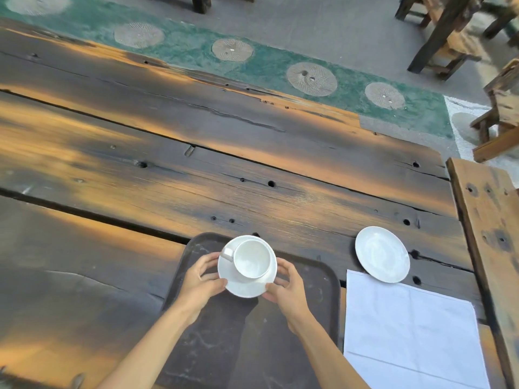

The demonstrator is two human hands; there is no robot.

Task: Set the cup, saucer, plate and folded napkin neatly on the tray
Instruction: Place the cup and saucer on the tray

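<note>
We see a dark weathered plank bench carrying a dark rounded plastic tray, round white plate and unfolded white napkin right of our right hand.

1. Single head-worn wide-angle view, facing forward and down across the wooden table.
2. Close to the tray at bottom centre.
3. Floor and chairs far, top edge.

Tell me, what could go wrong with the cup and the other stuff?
The cup sits loose on the saucer that the left hand and right hand hold by its rim above the tray; a tilt could slide it off. The plate overlaps a corner of the napkin, so pulling the napkin first might drag the plate.
</note>
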